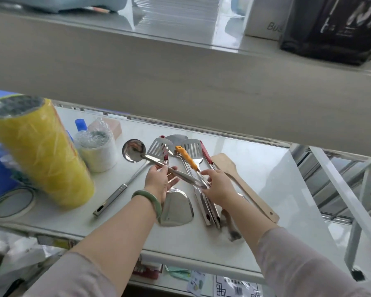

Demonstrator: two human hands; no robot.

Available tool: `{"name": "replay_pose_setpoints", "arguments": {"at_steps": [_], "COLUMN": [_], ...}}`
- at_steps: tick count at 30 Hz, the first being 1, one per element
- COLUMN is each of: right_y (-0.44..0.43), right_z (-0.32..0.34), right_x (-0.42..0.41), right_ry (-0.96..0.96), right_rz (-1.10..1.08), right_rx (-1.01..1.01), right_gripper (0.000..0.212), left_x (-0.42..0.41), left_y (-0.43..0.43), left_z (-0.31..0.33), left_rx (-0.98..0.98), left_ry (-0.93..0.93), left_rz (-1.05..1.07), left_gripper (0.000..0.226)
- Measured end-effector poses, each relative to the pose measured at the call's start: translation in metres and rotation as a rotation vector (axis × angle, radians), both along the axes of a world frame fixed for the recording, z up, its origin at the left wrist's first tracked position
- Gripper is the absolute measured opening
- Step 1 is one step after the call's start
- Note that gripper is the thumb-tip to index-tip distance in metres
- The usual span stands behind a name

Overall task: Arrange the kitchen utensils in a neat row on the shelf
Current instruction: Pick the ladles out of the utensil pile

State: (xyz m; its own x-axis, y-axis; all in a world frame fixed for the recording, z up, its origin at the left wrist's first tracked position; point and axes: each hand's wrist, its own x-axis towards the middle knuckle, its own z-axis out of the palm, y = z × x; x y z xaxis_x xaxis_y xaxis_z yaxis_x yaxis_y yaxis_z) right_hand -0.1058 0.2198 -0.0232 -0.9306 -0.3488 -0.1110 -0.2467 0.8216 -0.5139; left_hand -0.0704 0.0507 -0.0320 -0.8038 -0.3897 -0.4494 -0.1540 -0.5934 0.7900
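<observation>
Steel utensils lie on a white shelf. A ladle rests at the left, its handle running toward me. I hold a slotted steel turner slantwise above the others. My left hand touches its shaft from below with fingers spread. My right hand pinches the end of its handle. Beneath lie a second slotted turner, an orange-handled tool, a red-handled tool, a solid steel spatula blade and a wooden spatula at the right.
A tall yellow wrapped roll and a smaller white wrapped roll stand at the left, with a tape ring near the front edge. An upper shelf board overhangs the far side. A black bag sits above.
</observation>
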Motion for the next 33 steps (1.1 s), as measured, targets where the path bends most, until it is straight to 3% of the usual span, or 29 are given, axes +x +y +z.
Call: {"name": "replay_pose_setpoints", "arguments": {"at_steps": [5, 9, 14, 22, 26, 31, 33], "right_y": [-0.004, -0.007, -0.017, -0.031, -0.030, -0.019, -0.014], "right_z": [-0.003, 0.007, 0.043, 0.096, 0.082, 0.040, 0.026], "right_x": [-0.001, -0.003, -0.009, 0.000, 0.015, 0.034, 0.045], "right_ry": [-0.030, -0.001, 0.186, 0.419, 0.579, 0.524, 0.512], "right_rz": [-0.042, -0.063, -0.034, 0.051, 0.099, 0.251, 0.287], "right_rx": [0.022, -0.020, 0.015, -0.118, -0.085, -0.300, -0.292], "right_gripper": [0.054, 0.047, 0.020, 0.018, 0.018, 0.023, 0.026], "left_x": [0.014, 0.023, 0.028, 0.032, 0.033, 0.037, 0.038], "left_y": [-0.012, -0.016, -0.026, -0.028, -0.026, -0.020, -0.019], "left_z": [0.000, -0.001, 0.000, 0.007, 0.010, 0.009, 0.008], "left_rx": [-0.060, -0.063, -0.030, -0.026, -0.028, -0.050, -0.056], "left_ry": [-0.033, -0.043, -0.029, 0.010, 0.018, 0.033, 0.032], "left_rz": [-0.131, -0.228, -0.271, -0.383, -0.438, -0.514, -0.536], "left_gripper": [0.009, 0.012, 0.011, 0.006, 0.007, 0.017, 0.017]}}
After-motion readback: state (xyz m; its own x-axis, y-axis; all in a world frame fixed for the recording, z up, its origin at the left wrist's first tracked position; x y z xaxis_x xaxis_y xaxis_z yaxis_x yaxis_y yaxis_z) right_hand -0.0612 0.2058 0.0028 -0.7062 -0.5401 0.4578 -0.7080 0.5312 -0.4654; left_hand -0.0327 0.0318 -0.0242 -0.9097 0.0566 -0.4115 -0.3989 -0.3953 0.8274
